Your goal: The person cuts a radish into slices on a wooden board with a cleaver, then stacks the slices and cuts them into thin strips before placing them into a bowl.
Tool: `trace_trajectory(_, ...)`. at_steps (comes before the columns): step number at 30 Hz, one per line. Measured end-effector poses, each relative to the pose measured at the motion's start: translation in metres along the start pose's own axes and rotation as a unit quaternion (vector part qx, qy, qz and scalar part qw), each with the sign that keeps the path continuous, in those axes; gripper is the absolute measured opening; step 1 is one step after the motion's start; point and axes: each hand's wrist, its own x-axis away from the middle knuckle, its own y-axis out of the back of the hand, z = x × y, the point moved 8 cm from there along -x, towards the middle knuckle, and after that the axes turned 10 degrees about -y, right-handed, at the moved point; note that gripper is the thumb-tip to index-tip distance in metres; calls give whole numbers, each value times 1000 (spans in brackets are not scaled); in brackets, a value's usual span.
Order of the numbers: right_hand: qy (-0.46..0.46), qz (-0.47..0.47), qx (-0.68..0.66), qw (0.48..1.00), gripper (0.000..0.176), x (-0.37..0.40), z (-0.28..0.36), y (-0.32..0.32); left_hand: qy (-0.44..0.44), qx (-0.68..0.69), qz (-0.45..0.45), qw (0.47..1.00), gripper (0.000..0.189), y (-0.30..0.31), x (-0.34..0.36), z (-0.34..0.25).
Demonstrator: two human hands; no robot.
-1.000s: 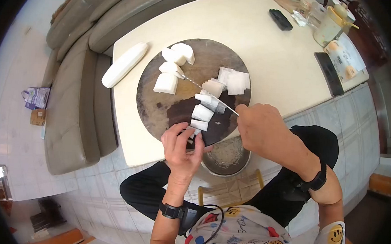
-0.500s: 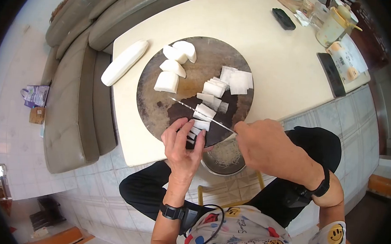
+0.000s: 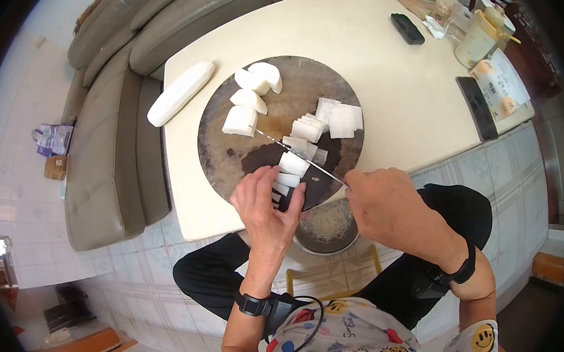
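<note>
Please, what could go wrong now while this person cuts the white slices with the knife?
1. The left hand presses the white slices close to the knife blade, so a slip may cut its fingers.
2. The slices lie near the cutting board edge, above the bowl; pieces could drop beside it.

The left hand [image 3: 270, 204] lies palm down on the near edge of the round board [image 3: 232, 144]. Its fingers [image 3: 264, 178] are a little spread and bent, and the tips press downward. Its forearm runs straight back to the body, with the wrist not bent. The right hand [image 3: 383, 205] is just off the near right edge of the board, closed like a fist around the handle of a knife [image 3: 321, 169], knuckles up. Its forearm comes in from the right, with the elbow bent.
</note>
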Motion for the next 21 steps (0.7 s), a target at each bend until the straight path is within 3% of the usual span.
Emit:
trace_trajectory(6, -25, 30, -20, 999, 9, 0, -5, -2, 36, 30, 19, 999, 42, -3, 1, 12)
trace_trajectory(15, 8, -18, -9, 1000, 13, 1, -2, 7, -4, 14, 20, 1000, 48, -3, -19, -4)
trace_trajectory(21, 2, -26, -17, 1000, 14, 5, -5, 11, 25, -7, 34, 999, 42, -10, -24, 8)
